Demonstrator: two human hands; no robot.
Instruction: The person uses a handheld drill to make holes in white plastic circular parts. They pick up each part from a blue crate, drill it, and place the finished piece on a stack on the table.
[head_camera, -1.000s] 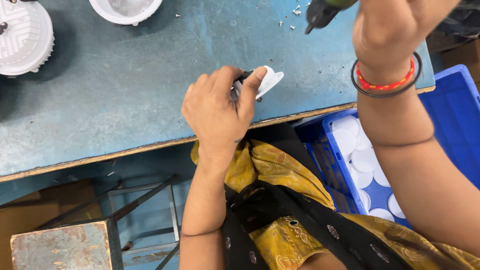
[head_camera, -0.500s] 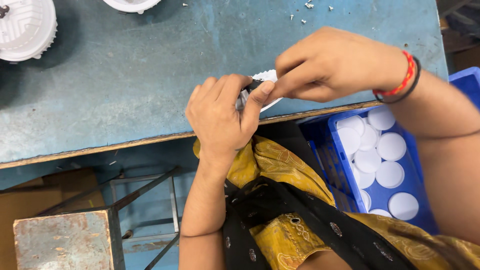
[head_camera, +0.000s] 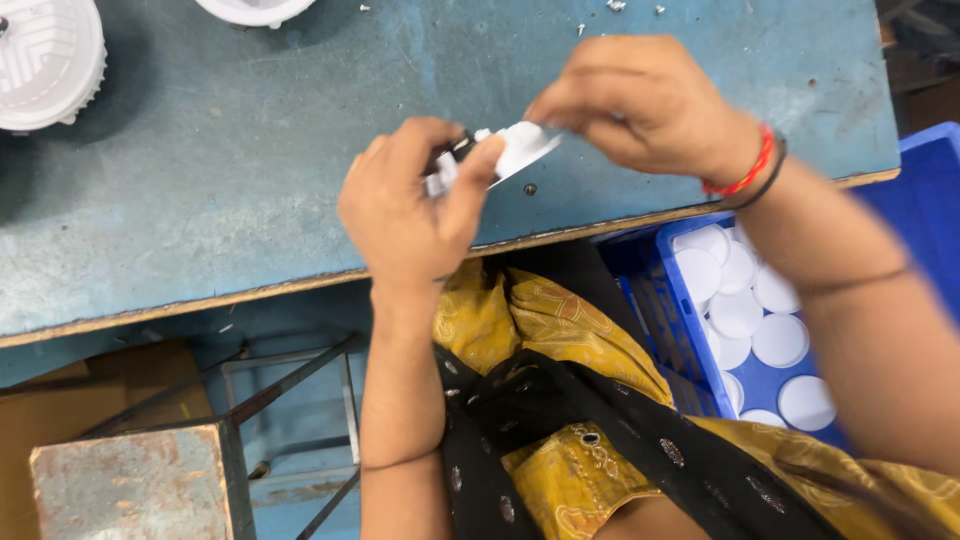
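Left hand (head_camera: 410, 215): closed around a small white plastic part with a dark insert (head_camera: 452, 160), thumb pressed across its front; held above the near edge of the worn blue-painted metal workbench (head_camera: 250, 200).

Right hand (head_camera: 640, 100): fingertips pinched shut on the far end of a thin white plastic piece (head_camera: 522, 150) that projects from the left-hand part. Whether the two pieces are one item or separate cannot be told; the fingers hide the joint.

Progress, as a judgement: fitting or trimming of the white piece under way, not finished, since both hands grip it and nothing has been set down.

Surroundings: round white ribbed plastic housing (head_camera: 45, 60) at the far left of the bench; second white round part (head_camera: 255, 10) at the top edge, cut off by the frame; small white scraps (head_camera: 615, 6) near the far edge. Blue plastic crate (head_camera: 680, 340) below the bench on the right, holding flat white plastic discs (head_camera: 780, 340). Rusty metal block (head_camera: 135, 485) at lower left. Nothing stands between hands and bench.
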